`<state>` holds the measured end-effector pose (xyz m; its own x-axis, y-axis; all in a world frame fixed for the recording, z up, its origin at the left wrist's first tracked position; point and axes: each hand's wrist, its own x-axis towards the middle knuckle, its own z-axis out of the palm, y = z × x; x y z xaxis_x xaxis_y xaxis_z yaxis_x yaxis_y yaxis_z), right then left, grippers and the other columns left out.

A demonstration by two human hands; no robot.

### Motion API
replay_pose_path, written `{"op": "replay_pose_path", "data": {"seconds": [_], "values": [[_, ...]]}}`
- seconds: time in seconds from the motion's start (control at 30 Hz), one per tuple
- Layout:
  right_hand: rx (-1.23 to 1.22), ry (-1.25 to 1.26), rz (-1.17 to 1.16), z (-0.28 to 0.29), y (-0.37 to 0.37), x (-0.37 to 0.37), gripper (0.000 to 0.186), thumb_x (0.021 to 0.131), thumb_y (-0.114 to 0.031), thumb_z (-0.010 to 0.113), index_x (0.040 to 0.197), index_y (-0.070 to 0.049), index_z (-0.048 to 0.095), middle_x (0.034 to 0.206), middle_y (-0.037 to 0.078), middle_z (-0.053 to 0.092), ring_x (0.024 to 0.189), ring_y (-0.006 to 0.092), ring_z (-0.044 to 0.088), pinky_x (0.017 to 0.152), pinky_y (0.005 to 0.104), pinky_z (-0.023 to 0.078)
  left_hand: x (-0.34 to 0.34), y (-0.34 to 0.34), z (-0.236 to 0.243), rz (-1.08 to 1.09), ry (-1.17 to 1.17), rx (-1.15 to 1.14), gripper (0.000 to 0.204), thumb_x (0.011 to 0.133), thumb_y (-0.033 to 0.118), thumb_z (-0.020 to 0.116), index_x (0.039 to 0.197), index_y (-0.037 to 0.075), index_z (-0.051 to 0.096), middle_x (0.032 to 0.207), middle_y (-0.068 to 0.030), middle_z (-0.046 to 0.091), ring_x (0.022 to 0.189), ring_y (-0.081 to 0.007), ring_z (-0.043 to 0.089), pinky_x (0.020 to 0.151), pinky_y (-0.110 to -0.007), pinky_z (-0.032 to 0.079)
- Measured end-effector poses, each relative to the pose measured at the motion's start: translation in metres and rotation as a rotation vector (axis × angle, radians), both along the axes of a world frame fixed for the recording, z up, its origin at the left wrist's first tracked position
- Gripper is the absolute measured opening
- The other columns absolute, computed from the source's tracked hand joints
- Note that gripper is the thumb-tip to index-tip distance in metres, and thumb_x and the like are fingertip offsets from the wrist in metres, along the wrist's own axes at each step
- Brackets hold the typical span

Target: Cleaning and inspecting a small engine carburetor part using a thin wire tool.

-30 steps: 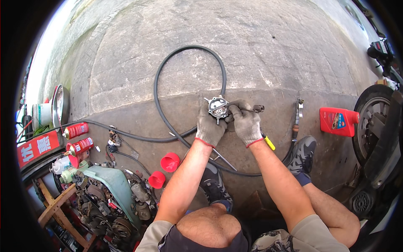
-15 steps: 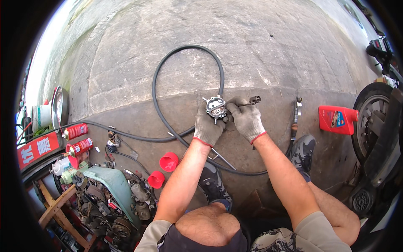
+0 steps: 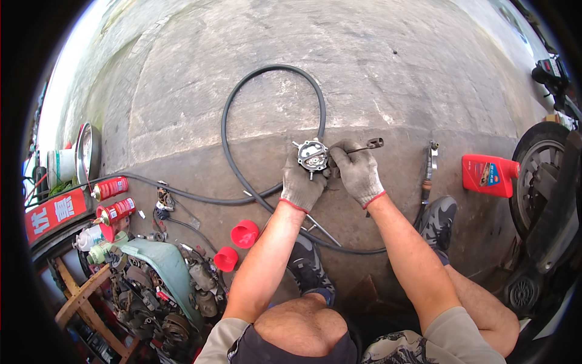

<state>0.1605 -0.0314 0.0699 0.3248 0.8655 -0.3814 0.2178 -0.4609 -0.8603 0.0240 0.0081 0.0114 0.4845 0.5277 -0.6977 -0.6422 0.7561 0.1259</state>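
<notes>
A round metal carburetor [image 3: 313, 156] rests in my gloved left hand [image 3: 301, 185], its inner face turned up. Fingers of that hand wrap around its lower left side, and a small metal nipple points down toward the palm. My gloved right hand [image 3: 356, 173] is closed against the carburetor's right edge; its fingertips hide what they pinch. Over the right glove runs a short dark wire ending in a black plug connector [image 3: 376, 143]. Both gloves are grey with red cuffs.
A black hose [image 3: 225, 121] loops on the floor around my hands. An air tool [image 3: 428, 170] lies right, near a red oil jug [image 3: 490, 175] and a wheel [image 3: 539, 176]. Left are red cups [image 3: 244, 233], spray cans [image 3: 110, 188] and a pale green bin [image 3: 159, 258] with greasy parts.
The black plug connector has shifted slightly right, showing more wire. Both hands stay at the carburetor, with almost the same hold.
</notes>
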Motion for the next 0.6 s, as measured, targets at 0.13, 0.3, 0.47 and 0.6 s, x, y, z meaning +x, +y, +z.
{"op": "replay_pose_path", "data": {"seconds": [0.13,0.3,0.47,0.6], "values": [[-0.02,0.271,-0.153,0.01,-0.003,-0.006,0.018,0.097,-0.015,0.059,0.095,0.0,0.068,0.074,0.005,0.067,0.061,0.0105,0.06,0.056,0.0272,0.049,-0.002,-0.001,0.003,-0.001,-0.017,0.008,0.055,0.105,0.056,0.031,0.114,0.012,0.062,0.092,-0.0059,0.067,0.078,-0.0215,0.062,0.058,-0.034,0.047],[0.023,0.176,-0.155,0.007,-0.003,-0.012,0.017,0.098,-0.015,0.059,0.096,0.0,0.068,0.075,0.005,0.067,0.061,0.0102,0.061,0.056,0.0268,0.049,-0.001,0.001,0.004,0.02,-0.02,-0.026,0.054,0.105,0.054,0.03,0.115,0.011,0.062,0.092,-0.007,0.067,0.077,-0.0224,0.062,0.058,-0.035,0.047],[0.001,0.3,-0.208,0.002,-0.005,-0.013,0.017,0.098,-0.015,0.059,0.097,-0.001,0.069,0.077,0.005,0.069,0.062,0.0105,0.063,0.057,0.0266,0.05,-0.007,-0.002,-0.007,-0.001,-0.064,0.048,0.054,0.106,0.053,0.031,0.116,0.011,0.062,0.093,-0.0075,0.067,0.077,-0.0231,0.062,0.06,-0.036,0.048],[0.065,0.205,-0.195,-0.008,-0.008,-0.015,0.016,0.097,-0.014,0.06,0.096,0.0,0.068,0.07,0.006,0.066,0.059,0.0125,0.065,0.053,0.0288,0.051,-0.001,-0.001,0.0,0.031,-0.055,-0.035,0.057,0.105,0.057,0.031,0.117,0.011,0.062,0.094,-0.0081,0.067,0.077,-0.0242,0.062,0.063,-0.037,0.049]]}}
